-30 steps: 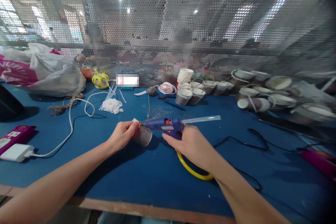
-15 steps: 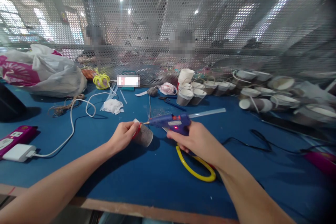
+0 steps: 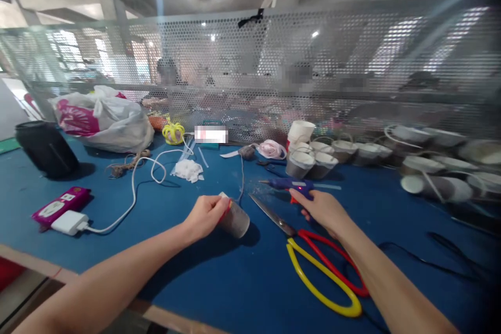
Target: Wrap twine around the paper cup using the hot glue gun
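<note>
My left hand [image 3: 205, 215] is closed around the rim end of a small cup [image 3: 237, 219], which is tipped on its side with its base toward the right. A bit of red shows at my fingertips. Grey yarn [image 3: 241, 180] runs from the cup back to a small ball. In my right hand [image 3: 323, 209] is a blue hot glue gun [image 3: 291, 183], its nozzle pointing left and a clear glue stick out of its back. The nozzle is apart from the cup. Large scissors [image 3: 291, 235] with one red and one yellow handle lie below the glue gun.
Several cups with handles [image 3: 301, 162] stand at the back right. A purple power strip [image 3: 62, 206] with a white charger, a black canister [image 3: 47, 148] and a stuffed plastic bag [image 3: 102, 120] are at left. White scraps [image 3: 188, 171] lie mid-table. A perforated screen [image 3: 235, 62] closes the back.
The glue gun has drawn back to the right, away from the cup's rim, uncovering the scissors. My left hand still grips the cup. The camera view has turned left and up.
</note>
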`<state>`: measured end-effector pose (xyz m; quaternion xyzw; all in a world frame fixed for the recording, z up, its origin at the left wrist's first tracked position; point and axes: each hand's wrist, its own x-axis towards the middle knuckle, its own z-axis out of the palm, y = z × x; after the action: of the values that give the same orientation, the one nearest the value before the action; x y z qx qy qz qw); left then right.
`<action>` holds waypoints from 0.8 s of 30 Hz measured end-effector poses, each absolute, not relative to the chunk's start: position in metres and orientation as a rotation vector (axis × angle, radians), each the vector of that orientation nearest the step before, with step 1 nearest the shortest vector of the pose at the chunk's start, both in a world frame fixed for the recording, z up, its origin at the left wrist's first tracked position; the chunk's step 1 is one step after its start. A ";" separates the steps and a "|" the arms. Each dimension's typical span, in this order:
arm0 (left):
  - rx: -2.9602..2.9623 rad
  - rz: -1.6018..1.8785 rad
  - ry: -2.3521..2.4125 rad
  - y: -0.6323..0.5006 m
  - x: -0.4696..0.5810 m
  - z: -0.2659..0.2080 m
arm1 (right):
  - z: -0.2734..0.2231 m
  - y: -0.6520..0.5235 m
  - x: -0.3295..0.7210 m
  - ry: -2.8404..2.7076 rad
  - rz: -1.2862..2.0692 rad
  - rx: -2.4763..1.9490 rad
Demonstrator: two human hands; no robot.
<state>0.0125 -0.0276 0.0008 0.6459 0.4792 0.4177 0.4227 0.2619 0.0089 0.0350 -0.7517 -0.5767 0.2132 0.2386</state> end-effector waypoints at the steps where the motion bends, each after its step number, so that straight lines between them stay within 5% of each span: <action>1: 1.621 1.045 1.192 -0.027 0.013 0.000 | 0.035 0.011 0.262 -1.601 0.552 -2.099; 11: 1.660 1.069 1.195 -0.023 0.014 -0.004 | 0.035 0.019 0.266 -1.758 0.153 -2.392; 15: 1.682 1.071 1.189 -0.024 0.013 -0.003 | 0.051 0.001 0.242 -1.864 -0.030 -2.182; 20: 1.691 1.097 1.171 -0.028 0.014 0.004 | 0.064 -0.021 0.199 -1.890 0.860 -1.695; 24: 1.709 1.149 1.102 -0.037 0.014 0.012 | 0.052 -0.026 0.184 -1.792 1.106 -1.529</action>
<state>0.0136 -0.0374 0.0122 0.6730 0.4342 0.4524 0.3922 0.1836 -0.0258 0.0524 -0.5661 -0.6639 0.4096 0.2663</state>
